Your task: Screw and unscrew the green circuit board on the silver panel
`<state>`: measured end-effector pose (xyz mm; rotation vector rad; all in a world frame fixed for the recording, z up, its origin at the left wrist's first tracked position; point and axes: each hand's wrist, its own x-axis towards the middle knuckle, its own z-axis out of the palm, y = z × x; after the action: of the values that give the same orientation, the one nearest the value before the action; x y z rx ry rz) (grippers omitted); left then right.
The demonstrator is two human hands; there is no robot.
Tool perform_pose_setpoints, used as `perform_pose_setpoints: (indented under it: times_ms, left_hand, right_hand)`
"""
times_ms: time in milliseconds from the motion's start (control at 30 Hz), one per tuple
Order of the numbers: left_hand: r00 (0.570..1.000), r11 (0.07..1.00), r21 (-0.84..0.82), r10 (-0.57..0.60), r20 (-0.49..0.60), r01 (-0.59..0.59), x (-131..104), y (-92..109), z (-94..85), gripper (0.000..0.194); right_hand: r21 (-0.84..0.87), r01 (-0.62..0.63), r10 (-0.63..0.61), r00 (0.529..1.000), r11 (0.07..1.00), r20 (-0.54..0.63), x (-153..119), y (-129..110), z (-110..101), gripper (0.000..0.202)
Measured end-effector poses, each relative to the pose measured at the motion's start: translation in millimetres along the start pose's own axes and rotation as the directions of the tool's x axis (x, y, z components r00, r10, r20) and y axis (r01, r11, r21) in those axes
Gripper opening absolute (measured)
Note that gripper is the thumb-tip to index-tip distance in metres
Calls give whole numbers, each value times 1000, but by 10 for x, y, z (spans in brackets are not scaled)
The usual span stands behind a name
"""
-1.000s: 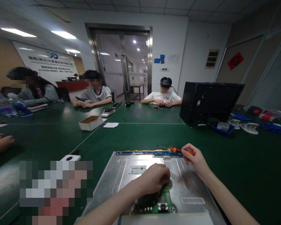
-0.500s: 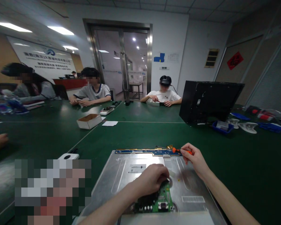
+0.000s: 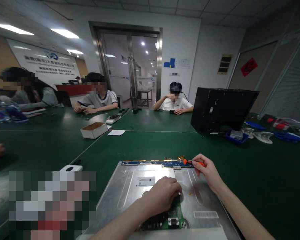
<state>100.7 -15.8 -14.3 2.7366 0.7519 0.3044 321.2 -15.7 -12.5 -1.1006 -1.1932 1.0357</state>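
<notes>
A silver metal display panel point(image 3: 130, 193) lies flat in front of me, with a narrow blue circuit strip point(image 3: 150, 163) along its far edge. My left hand point(image 3: 163, 193) is closed with curled fingers on the upper end of a green circuit board point(image 3: 176, 213), covering part of it; the fingertips are hidden. At the strip's right end, my right hand point(image 3: 206, 170) grips a screwdriver with an orange-and-black handle point(image 3: 185, 162). A bit of gold foil point(image 3: 180, 158) shows just behind the strip.
A black monitor casing point(image 3: 222, 110) stands at the right, beside a blue tray point(image 3: 236, 136). A cardboard box point(image 3: 93, 130), paper point(image 3: 116, 132) and a white device point(image 3: 71, 168) lie to the left. Several people sit around the green table point(image 3: 145, 143).
My left hand has shifted slightly over the green circuit board. My right hand stays at the strip's end with the screwdriver. The person opposite has raised a hand towards the face.
</notes>
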Motion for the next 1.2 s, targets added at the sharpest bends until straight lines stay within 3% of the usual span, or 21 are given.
perform_pose_setpoints:
  times_ms: [333,567,800,933,1033,1200]
  left_hand:
    - [999,999,-24,28,-25,-28,-16,-33,6,18]
    - [993,971,-227,-91,-81,71,20,-50,30,11]
    - [989,938,-329,-135,-57,109,48,-67,30,8]
    - [990,923,-367,-138,-31,117,43,-92,21,7]
    - [990,926,-358,-138,-23,120,40,-100,24,7]
    - [986,932,-331,-164,-30,145,41,-69,21,7]
  right_hand:
    - [6,-12,12,1000,1000,8,-3,14,-7,35]
    - [72,-5,6,1000,997,-17,-40,-20,75,37]
    - [157,48,-32,994,986,-104,82,-263,291,43]
    - [184,108,-67,974,977,-216,121,-358,360,41]
    - [211,117,-54,958,971,-282,49,-300,349,44]
    - [252,84,-4,954,964,-299,-26,-117,300,45]
